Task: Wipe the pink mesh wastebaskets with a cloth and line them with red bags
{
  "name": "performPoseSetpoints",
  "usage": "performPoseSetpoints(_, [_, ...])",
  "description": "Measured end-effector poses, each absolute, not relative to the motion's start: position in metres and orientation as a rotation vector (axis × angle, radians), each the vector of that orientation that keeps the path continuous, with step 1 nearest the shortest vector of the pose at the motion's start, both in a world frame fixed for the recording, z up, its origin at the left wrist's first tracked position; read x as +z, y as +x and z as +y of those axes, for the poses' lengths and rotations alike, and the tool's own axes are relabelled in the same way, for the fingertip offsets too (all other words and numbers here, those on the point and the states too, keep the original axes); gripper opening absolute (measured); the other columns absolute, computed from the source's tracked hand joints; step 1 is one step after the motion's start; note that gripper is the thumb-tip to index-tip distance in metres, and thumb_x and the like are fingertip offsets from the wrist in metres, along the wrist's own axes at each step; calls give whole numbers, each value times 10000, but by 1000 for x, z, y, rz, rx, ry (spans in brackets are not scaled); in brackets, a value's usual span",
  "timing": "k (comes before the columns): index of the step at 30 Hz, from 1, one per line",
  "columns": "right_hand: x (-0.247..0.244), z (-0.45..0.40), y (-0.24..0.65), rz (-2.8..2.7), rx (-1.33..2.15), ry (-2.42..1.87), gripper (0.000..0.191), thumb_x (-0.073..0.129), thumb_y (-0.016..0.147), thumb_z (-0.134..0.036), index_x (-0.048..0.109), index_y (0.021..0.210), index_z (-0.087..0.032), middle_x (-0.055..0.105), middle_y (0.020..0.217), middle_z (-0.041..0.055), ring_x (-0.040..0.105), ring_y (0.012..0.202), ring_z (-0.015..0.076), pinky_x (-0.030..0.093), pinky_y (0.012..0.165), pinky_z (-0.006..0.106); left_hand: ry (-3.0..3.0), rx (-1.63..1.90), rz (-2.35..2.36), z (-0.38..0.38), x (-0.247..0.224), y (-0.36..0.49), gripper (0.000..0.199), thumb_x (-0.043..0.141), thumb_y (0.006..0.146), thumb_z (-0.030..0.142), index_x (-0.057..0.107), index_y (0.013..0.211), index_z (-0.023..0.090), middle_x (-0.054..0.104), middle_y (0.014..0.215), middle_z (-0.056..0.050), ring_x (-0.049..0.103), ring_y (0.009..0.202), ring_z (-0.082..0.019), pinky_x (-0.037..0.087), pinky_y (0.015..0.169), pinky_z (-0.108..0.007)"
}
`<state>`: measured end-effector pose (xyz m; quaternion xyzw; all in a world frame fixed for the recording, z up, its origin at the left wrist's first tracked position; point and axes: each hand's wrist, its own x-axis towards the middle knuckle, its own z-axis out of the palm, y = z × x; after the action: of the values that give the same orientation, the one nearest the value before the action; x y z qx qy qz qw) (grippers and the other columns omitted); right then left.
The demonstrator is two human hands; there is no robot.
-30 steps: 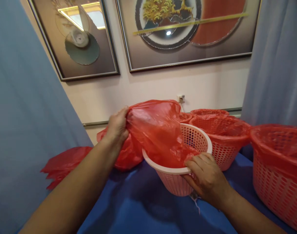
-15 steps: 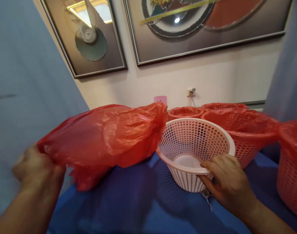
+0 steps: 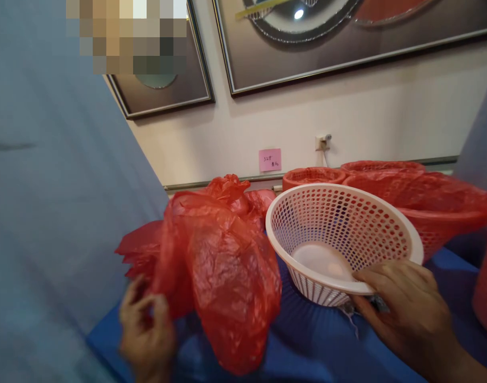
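Note:
My right hand grips the near right rim of a white perforated plastic basket, thumb outside and fingers over the edge. The basket is tilted slightly, with nothing visible inside. My left hand, a little blurred, is at the lower left with thumb and fingers curled but apart. It is right beside a crumpled, puffed-out red plastic bag, which droops over the blue table covering. Other folded red plastic sits just beyond that hand. Whether the fingertips touch the bag is unclear.
Red perforated baskets with red bag linings stand at the back right, and another red basket is at the right edge. A pink note and a socket are on the wall. Pale blue fabric hangs at left.
The red bag, stretched out to the left in my left hand before, now droops in a heap left of the basket. My left hand has moved right and its grip has loosened. The right hand keeps its hold.

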<state>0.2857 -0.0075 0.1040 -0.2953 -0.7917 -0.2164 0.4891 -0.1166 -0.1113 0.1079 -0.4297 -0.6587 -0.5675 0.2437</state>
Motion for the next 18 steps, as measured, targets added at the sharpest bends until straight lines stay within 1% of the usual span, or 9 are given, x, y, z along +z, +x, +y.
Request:
performPoseSetpoints(2, [102, -9, 287, -1920, -528, -724, 60, 635, 947, -209, 639, 1003, -185, 696, 827, 53, 609, 823, 230, 405, 820, 397, -1417, -1381, -1761, -110, 72, -100, 182, 543, 946, 390, 553, 1064, 253, 483, 1505, -100, 472, 1411, -335, 393, 1162, -572])
performPoseSetpoints(3, [102, -9, 287, -1918, -530, -724, 63, 641, 943, -205, 640, 1003, -189, 699, 830, 51, 612, 825, 229, 406, 821, 396, -1547, -1322, -1763, -110, 56, -93, 328, 571, 937, 407, 522, 1227, 262, 431, 1557, -121, 440, 1443, -340, 397, 1167, -568])
performPoseSetpoints(5, [100, -9, 287, -1916, -534, -727, 68, 644, 941, -208, 644, 1006, -192, 704, 832, 50, 618, 826, 231, 409, 820, 396, -1802, -1160, -1820, -108, 35, -81, 708, 662, 868, 550, 400, 1466, 275, 260, 1666, -157, 312, 1518, -390, 383, 1175, -592])
performPoseSetpoints(7, [99, -9, 287, -1913, -539, -733, 73, 646, 941, -217, 648, 1009, -192, 709, 835, 52, 623, 827, 234, 410, 818, 397, -2060, -899, -1932, -101, 25, -72, 1003, 764, 704, 709, 392, 1538, 294, 115, 1716, -162, 182, 1545, -472, 332, 1182, -648])
performPoseSetpoints(9, [98, -8, 288, -1911, -548, -739, 84, 655, 937, -228, 651, 1013, -194, 713, 838, 53, 629, 826, 236, 411, 816, 397, -2251, -585, -2064, -90, 26, -66, 1122, 831, 558, 756, 460, 1525, 325, 108, 1723, -148, 140, 1535, -527, 247, 1190, -706])
performPoseSetpoints(11, [96, -7, 289, -1913, -568, -732, 100, 668, 930, -243, 656, 1019, -199, 716, 840, 48, 634, 822, 233, 411, 818, 394, -2318, -357, -2226, -76, 29, -63, 1116, 861, 584, 678, 416, 1555, 352, 238, 1697, -135, 237, 1519, -501, 208, 1202, -704])
performPoseSetpoints(13, [94, -6, 290, -1918, -575, -730, 103, 670, 930, -256, 659, 1020, -206, 715, 838, 41, 637, 815, 228, 410, 825, 392, -2306, -285, -2398, -65, 30, -66, 1048, 817, 722, 522, 291, 1609, 333, 383, 1641, -121, 379, 1486, -401, 262, 1224, -606])
performPoseSetpoints(15, [91, -4, 291, -1923, -567, -742, 94, 666, 934, -265, 660, 1012, -214, 713, 836, 35, 640, 811, 223, 409, 830, 389, -2226, -312, -2527, -57, 27, -75, 904, 703, 839, 399, 267, 1620, 269, 469, 1591, -117, 470, 1442, -316, 339, 1209, -486])
performPoseSetpoints(18, [88, -3, 293, -1928, -563, -762, 87, 656, 942, -287, 657, 995, -218, 711, 837, 35, 642, 817, 226, 407, 828, 390, -1993, -372, -2649, -49, 22, -100, 519, 525, 941, 325, 542, 1447, 209, 637, 1430, -118, 612, 1306, -272, 445, 1102, -386])
